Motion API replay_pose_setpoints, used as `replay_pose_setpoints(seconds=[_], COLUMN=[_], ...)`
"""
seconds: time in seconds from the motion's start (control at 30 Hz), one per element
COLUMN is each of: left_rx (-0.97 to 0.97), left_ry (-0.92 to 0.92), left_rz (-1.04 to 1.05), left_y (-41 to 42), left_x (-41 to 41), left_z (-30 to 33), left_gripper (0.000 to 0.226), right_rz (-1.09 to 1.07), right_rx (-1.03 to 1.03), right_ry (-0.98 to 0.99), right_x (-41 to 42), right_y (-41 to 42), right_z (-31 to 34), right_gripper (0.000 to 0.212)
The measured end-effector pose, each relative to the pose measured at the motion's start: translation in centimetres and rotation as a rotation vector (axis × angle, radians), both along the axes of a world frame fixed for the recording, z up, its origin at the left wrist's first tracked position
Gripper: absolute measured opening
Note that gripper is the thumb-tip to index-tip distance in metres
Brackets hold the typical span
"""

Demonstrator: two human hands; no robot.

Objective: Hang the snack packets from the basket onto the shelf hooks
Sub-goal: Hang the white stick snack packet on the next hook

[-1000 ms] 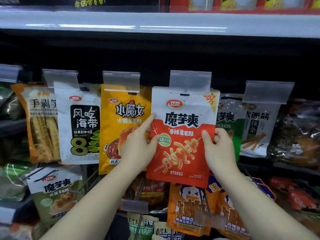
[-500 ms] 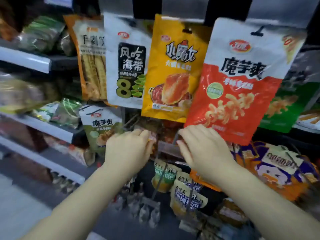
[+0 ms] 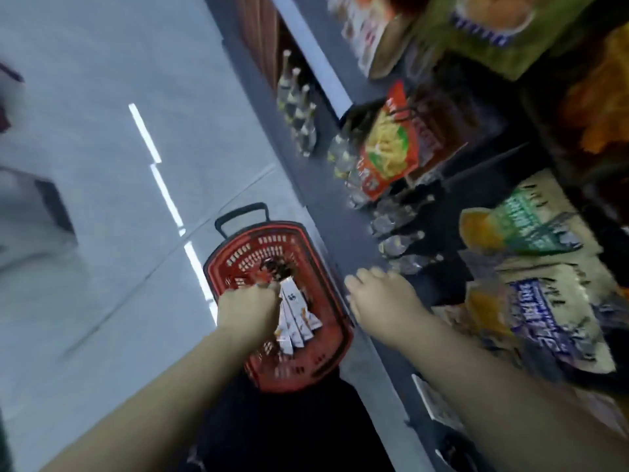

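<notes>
A: Grey shop floor [image 3: 102, 199] on the left, a dark shelf unit [image 3: 493, 185] on the right. Nearest?

B: The left hand [image 3: 246, 310] is down inside the red basket [image 3: 335, 321] on the floor by the shelf base, fingers curled round the top of a fan of white snack packets [image 3: 296, 316] near the basket's middle. The right hand [image 3: 381, 294] hovers just past the basket's right rim, fingers loosely bent, holding nothing.

A: Any writing you can read?

B: No. The packets show orange and dark marks, too blurred. The hanging bags [image 3: 388, 144] on the shelf are smeared as well.

A: Further out?

B: The basket's black handle [image 3: 243, 216] at its far end, then small bottles [image 3: 299, 110] in a row along the shelf's bottom edge.

A: And compared with half a second ago?

B: Then both hands were up below the hanging red packet; now the view has swung down to the floor and the left hand has reached the basket.
</notes>
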State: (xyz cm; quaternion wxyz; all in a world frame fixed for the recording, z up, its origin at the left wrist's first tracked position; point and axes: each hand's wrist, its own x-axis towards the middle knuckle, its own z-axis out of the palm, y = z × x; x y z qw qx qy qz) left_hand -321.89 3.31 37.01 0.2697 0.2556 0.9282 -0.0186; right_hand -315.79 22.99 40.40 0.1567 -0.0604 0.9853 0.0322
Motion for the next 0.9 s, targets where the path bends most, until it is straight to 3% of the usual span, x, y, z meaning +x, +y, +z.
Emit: replay_pose_setpoints(seconds=[0.3,0.43,0.53,0.67,0.9], left_rx=[-0.187,-0.167,-0.176,-0.184,-0.064], left_ry=[-0.419,-0.526,-0.592,-0.629,-0.554], left_rz=[0.304,0.392,0.512,0.649,0.817], left_y=[-2.4,-1.8,-1.0,-0.7,0.0], left_x=[5.4,5.9,6.1,6.7,7.5], left_z=[-25.7,-36.5,-44.2,-51.7,-56.2], left_gripper=[0.028,0.024,0.024,0.027,0.025], right_rz=[0.151,0.252,0.281,0.290,-0.475], right_rx=[-0.051,0.035,0.066,0.102,-0.332], right_ry=[-0.324,-0.432,-0.525,-0.713,-0.660], right_x=[0.6,0.9,1.2,0.9,3.7], right_y=[-3.9,-5.9,-6.9,-8.8,-10.7], right_z=[-29.1,-40.9,-49.0,-56.4,-61.7], right_gripper=[0.041,0.019,0.034,0.036,0.036])
